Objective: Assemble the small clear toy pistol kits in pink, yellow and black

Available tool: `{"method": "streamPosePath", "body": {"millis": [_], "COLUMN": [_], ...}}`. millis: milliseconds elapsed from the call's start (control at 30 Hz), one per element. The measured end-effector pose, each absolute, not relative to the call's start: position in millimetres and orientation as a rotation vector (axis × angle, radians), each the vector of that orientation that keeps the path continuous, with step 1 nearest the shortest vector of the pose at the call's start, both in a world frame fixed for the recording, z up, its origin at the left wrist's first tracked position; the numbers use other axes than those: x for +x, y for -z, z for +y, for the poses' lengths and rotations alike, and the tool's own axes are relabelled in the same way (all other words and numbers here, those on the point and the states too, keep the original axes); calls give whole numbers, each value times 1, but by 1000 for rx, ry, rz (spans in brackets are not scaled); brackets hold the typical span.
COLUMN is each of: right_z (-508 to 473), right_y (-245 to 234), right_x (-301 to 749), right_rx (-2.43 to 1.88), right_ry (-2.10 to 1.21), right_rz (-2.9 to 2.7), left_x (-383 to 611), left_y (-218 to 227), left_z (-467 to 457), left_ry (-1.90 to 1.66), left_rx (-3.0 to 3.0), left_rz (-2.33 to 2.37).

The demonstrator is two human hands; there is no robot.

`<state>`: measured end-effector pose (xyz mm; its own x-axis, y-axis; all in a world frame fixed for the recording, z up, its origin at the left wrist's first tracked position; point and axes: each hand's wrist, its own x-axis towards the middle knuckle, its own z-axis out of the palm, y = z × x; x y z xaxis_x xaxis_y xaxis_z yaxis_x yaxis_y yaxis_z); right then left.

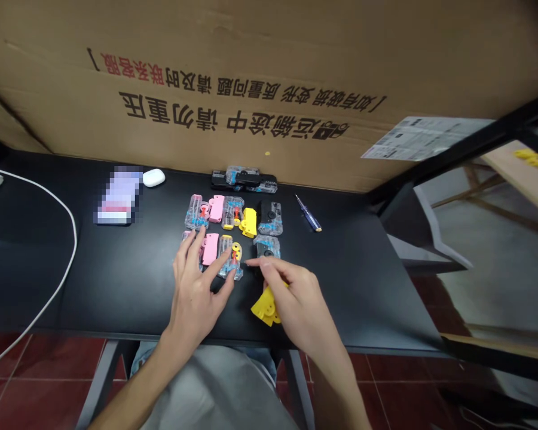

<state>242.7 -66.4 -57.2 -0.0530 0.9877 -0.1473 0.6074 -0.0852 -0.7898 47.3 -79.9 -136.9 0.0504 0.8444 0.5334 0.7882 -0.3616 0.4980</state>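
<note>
Small toy-like plastic pieces lie in two rows on a black table [94, 286]: clear ones with blue and red insides [196, 212], pink covers [216, 208], a yellow cover [250, 221], a black-and-clear one [270, 217]. My left hand [199, 286] lies flat with fingers spread over the near row, fingertips on a pink cover [210, 248] and a clear piece with yellow parts [231, 257]. My right hand [291, 295] holds a yellow plastic piece [265, 307] in its curled fingers, forefinger pointing left toward a black-and-clear piece [267, 246].
A longer black-and-clear assembly [244, 178] lies at the back beside a big cardboard box [260, 77]. A small screwdriver [308, 212] lies to the right. A white earbud case [153, 177], a blurred phone [116, 196] and a white cable [67, 251] are on the left.
</note>
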Motion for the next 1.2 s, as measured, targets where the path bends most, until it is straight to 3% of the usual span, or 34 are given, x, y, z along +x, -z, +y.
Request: {"method": "streamPosePath", "body": {"millis": [300, 667, 867, 1200], "right_z": [-72, -73, -83, -85], "right_y": [78, 84, 78, 72], "right_x": [260, 227, 207, 233], "right_rx": [-1352, -1343, -1296, -1320], "right_ry": [-1522, -1195, -1203, -1226], "right_rz": [-1094, -845, -940, -1309], "left_x": [48, 49, 47, 39], "left_y": [136, 121, 120, 127], "left_z": [-80, -81, -83, -86], "left_ry": [-1238, -1541, -1386, -1330], "left_rx": [2220, 2144, 2241, 2167], "left_rz": [1734, 1599, 1257, 1181]}}
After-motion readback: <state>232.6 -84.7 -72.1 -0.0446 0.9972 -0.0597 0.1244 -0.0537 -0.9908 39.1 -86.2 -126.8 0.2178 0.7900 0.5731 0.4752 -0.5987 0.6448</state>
